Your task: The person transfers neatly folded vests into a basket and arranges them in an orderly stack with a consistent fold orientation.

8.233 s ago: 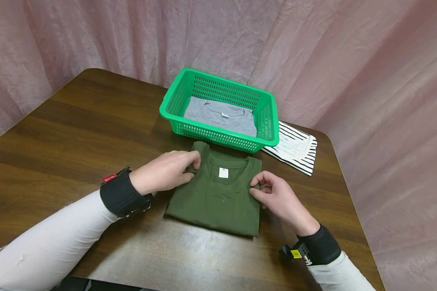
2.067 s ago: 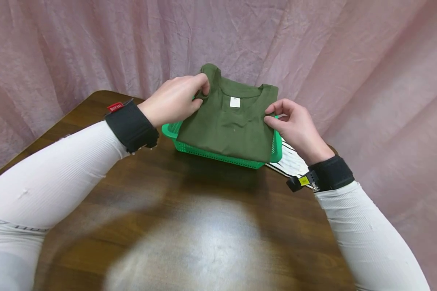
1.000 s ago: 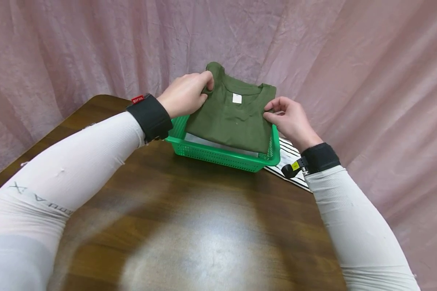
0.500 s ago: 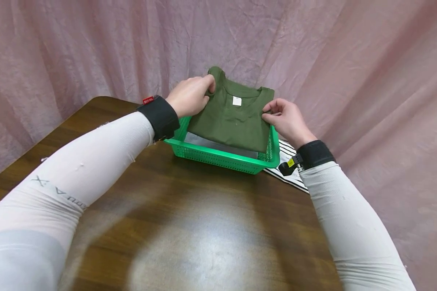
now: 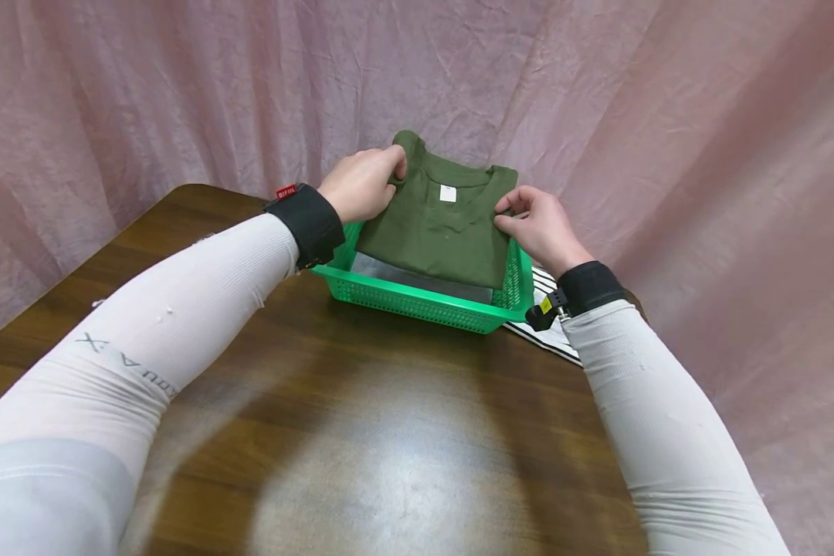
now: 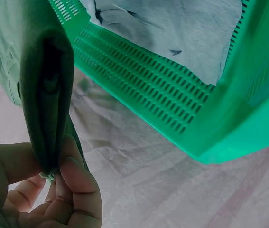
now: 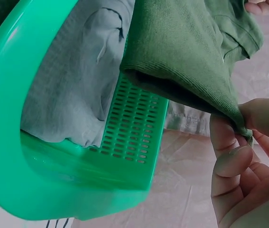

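A folded dark green T-shirt [image 5: 441,228] with a white neck label hangs over the green plastic basket [image 5: 406,301]. My left hand [image 5: 361,185] pinches its left shoulder edge between thumb and fingers. At its right side edge, my right hand [image 5: 542,228] pinches the cloth the same way. The left wrist view shows the folded layers of the green T-shirt [image 6: 46,95] gathered at my fingertips. Inside the basket lies a folded grey T-shirt [image 7: 77,80]; in the head view the green one hides most of it.
A striped white-and-black folded cloth [image 5: 545,344] lies on the table just right of the basket, partly hidden by my right wrist. The brown wooden table [image 5: 389,432] stretches in front. A pink curtain [image 5: 250,93] hangs close behind.
Earlier the green T-shirt lay on the table before the basket; both hands have lifted it forward over the basket. In the last half second it shifts slightly left, both grips kept.
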{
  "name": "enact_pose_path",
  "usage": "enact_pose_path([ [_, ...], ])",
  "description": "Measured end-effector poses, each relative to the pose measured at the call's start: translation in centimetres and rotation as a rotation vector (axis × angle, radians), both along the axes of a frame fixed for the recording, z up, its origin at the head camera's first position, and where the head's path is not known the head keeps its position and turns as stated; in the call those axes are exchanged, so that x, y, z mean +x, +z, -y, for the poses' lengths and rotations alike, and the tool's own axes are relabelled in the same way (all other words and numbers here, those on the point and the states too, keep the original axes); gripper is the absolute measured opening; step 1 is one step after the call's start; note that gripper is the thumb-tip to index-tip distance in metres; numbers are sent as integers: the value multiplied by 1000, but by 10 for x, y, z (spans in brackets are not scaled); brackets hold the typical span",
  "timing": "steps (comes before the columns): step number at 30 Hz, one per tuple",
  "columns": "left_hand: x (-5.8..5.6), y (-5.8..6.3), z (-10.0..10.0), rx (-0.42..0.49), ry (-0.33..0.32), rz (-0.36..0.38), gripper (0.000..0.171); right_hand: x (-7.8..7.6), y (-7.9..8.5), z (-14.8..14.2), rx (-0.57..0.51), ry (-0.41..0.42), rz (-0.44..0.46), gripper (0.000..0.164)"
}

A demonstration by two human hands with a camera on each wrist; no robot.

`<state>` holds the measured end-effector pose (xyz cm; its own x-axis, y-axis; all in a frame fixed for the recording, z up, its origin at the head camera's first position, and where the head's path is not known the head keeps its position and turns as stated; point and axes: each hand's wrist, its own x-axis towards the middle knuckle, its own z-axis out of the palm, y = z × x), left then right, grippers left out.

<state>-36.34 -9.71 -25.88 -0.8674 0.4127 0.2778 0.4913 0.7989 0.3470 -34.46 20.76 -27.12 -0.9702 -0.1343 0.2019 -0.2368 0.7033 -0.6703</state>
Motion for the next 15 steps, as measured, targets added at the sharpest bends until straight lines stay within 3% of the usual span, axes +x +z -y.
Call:
enact_pose_path([
  [15,-5,-7,0,-6,7,39,25,-1,-2,1,33,-10,30,15],
])
